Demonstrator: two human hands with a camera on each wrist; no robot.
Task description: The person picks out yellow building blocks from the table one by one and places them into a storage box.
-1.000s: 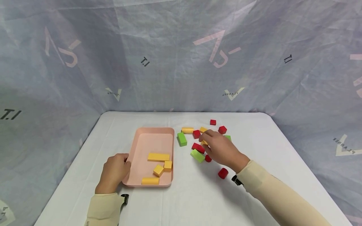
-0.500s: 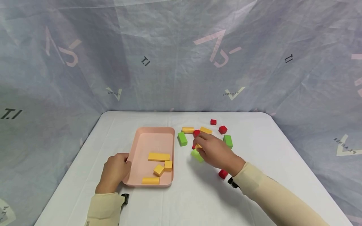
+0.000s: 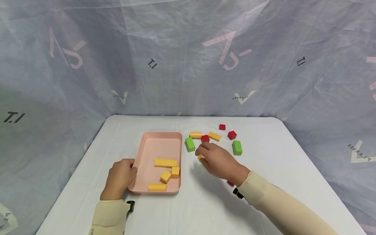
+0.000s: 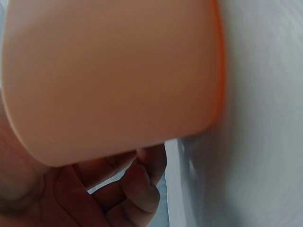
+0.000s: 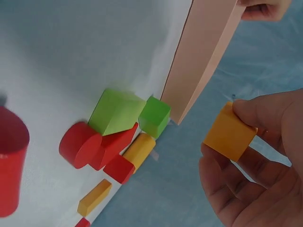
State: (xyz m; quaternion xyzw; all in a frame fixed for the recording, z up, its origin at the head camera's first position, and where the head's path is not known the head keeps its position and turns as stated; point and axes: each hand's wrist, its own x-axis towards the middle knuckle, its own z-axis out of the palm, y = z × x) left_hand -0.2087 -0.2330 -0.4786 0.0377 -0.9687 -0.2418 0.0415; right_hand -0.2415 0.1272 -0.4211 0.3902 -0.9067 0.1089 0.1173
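Observation:
My left hand (image 3: 118,179) grips the left wall of a pink tray (image 3: 141,145). In the left wrist view, the outside of the tray hides part of the hand (image 4: 128,196). Inside the tray lie a long yellow block (image 3: 165,162), two yellow cubes (image 3: 165,176) and a yellow cylinder (image 3: 157,187). Between thumb and fingers, my right hand (image 3: 220,160) pinches a yellow block (image 5: 229,132). It is held above the table, right of the tray, over a light green block (image 5: 116,112) that it mostly hides in the head view.
Right of the tray lie a green block (image 3: 190,144), a yellow cylinder (image 3: 195,135), a red cube (image 3: 205,138), a flat yellow block (image 3: 214,136) and another green block (image 3: 237,148). More red pieces (image 3: 232,135) lie farther right. A grey cloth (image 3: 188,65) hangs behind the white table (image 3: 264,147).
My right hand has moved left toward the tray, carrying the yellow block off the group of pieces. The right green block has come into full view. My left hand stays on the tray.

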